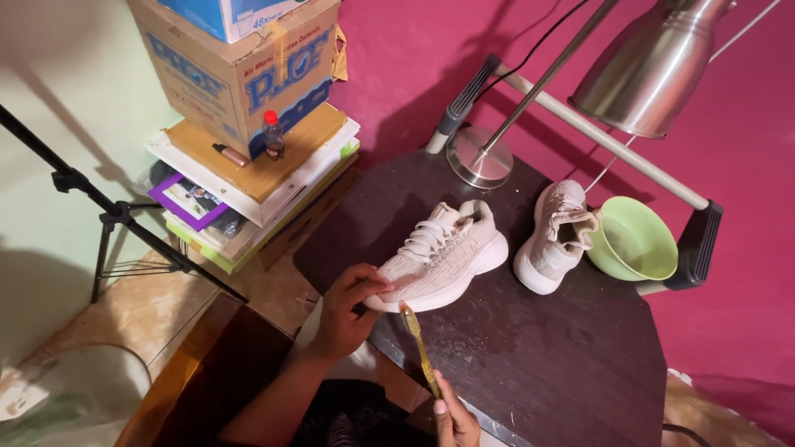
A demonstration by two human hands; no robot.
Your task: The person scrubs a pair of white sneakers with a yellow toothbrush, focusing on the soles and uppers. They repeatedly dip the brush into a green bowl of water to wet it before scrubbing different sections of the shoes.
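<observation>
At frame centre, the left hand point(348, 308) pinches the toe of the pale sneaker point(443, 252) on the dark table point(538, 348). Lower centre, the right hand point(451, 418) grips a yellow toothbrush point(420, 348), bristles at the sole edge; short, light strokes would suit, toe held steady.

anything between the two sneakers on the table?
Nothing: in the head view, only bare dark table shows between the near sneaker, steadied by the left hand, and the far sneaker.

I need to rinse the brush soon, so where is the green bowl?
In the head view, the green bowl sits at the dark table's far right edge, touching the second shoe, under the metal lamp.
</observation>
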